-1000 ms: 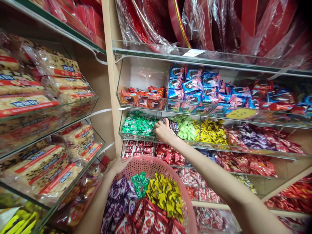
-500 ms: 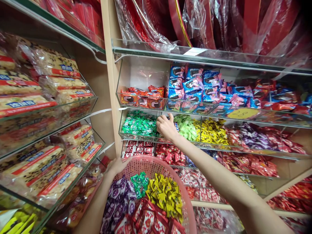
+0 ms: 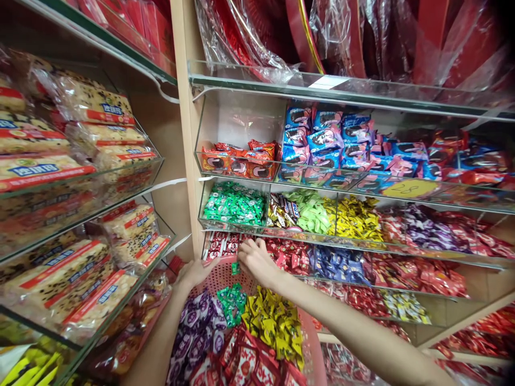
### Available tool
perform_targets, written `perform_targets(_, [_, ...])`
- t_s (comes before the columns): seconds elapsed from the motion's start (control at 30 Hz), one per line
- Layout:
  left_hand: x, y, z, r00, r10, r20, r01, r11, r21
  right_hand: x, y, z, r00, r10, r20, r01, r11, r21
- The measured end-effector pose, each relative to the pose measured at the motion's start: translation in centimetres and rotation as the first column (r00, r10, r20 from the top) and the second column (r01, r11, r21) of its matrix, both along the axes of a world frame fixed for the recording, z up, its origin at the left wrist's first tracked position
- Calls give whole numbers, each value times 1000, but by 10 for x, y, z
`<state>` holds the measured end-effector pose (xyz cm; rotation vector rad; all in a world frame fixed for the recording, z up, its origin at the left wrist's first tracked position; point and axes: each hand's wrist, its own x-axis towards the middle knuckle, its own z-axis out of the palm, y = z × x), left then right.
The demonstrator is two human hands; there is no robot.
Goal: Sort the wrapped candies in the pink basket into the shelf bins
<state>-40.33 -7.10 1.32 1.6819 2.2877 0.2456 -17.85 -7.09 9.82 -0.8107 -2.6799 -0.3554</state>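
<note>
My left hand (image 3: 195,273) grips the near rim of a pink plastic mesh basket (image 3: 222,277) and holds it up. My right hand (image 3: 257,262) hangs over the basket with its fingers apart, holding nothing I can see. Just below those fingers is a small green candy packet (image 3: 235,268). Inside the basket lie purple wrapped candies (image 3: 197,327), green candies (image 3: 231,303), yellow candies (image 3: 273,327) and red packets (image 3: 241,359). In front of me, a glass shelf bin holds green candies (image 3: 234,203), with dark mixed bars (image 3: 281,212) next to them.
Glass-fronted bins of wrapped sweets fill the shelves ahead, with blue cookie packs (image 3: 322,139) above and red packets (image 3: 289,256) below. Bagged nut bars (image 3: 92,104) fill the left rack. Red goods in plastic sit on top. A yellow price tag (image 3: 410,188) hangs on a shelf edge.
My right hand has come down from the shelf bin to above the basket. A small green packet now shows under its fingers. My left hand stays on the rim.
</note>
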Motion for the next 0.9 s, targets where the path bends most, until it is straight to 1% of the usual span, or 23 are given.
perform_targets(0.03, [0, 0, 0, 1000, -3, 1, 3, 1000, -2, -4, 3, -3, 1000, -9, 16, 9, 1000, 6])
perform_targets(0.1, [1, 2, 0, 1000, -11, 1, 11, 1000, -13, -14, 10, 0, 1000, -26, 11, 25, 999, 43])
perform_targets(0.13, [2, 2, 0, 1000, -12, 0, 12, 1000, -18, -20, 15, 6, 1000, -27, -7, 27, 997, 68])
perform_targets(0.3, [4, 3, 0, 1000, 8, -11, -8, 1000, -3, -55, 39, 45, 992, -9, -123, 32, 983, 183])
perform_targets(0.4, [2, 0, -1, 1000, 10, -1, -10, 1000, 11, -72, 53, 57, 992, -13, -123, 37, 981, 192])
perform_targets(0.5, [-1, -4, -1, 1000, 13, 8, -13, 1000, 12, -80, 64, 60, 998, 8, -67, 3, 989, 150])
perform_targets(0.63, [-4, -6, 1, 1000, 23, 3, -23, 1000, 13, -80, 76, 59, 998, 65, 0, -65, 993, 95])
perform_targets(0.77, [-4, -5, 1, 999, 27, 24, -27, 999, 19, -77, 87, 59, 999, 44, 31, -47, 992, 115])
perform_targets(0.9, [-5, -2, -2, 999, 36, 30, -37, 999, 16, -77, 95, 60, 996, 62, 69, -72, 985, 156])
